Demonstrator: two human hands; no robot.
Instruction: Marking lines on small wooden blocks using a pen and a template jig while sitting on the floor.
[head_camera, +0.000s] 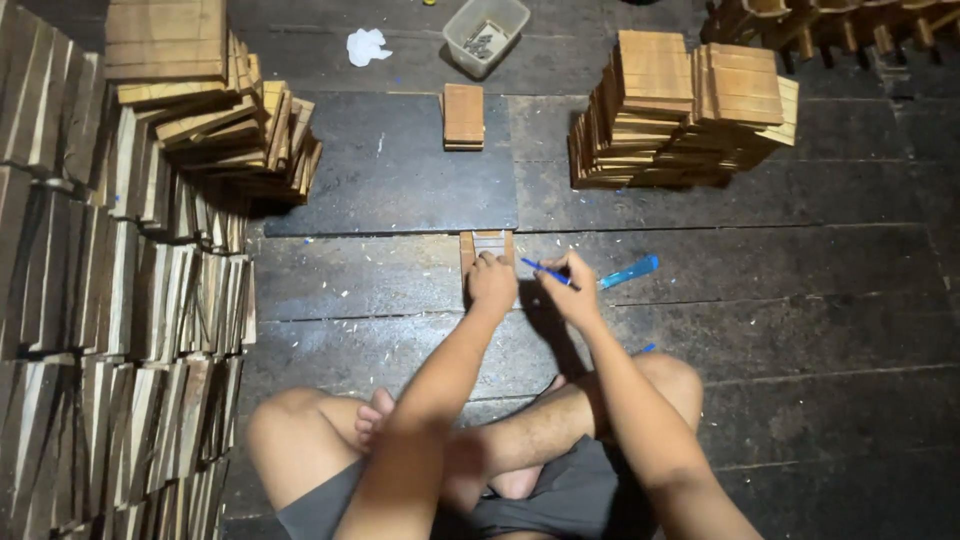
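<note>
A small wooden block (487, 243) lies on the dark plank floor, butted against the near edge of a dark flat board (400, 170). My left hand (492, 282) presses down on the near part of that block. My right hand (572, 290) holds a blue pen (545, 270), its tip pointing left toward the block. A translucent blue ruler (630, 271) lies on the floor just right of my right hand. I sit cross-legged, with my knees and bare feet below the hands.
Rows of wooden blocks (120, 330) line the left side, with a leaning stack (220, 110) behind them. Another pile of blocks (680, 110) stands at the back right. A short stack (463, 116) rests on the dark board. A clear plastic tub (486, 35) and crumpled white paper (366, 46) sit beyond.
</note>
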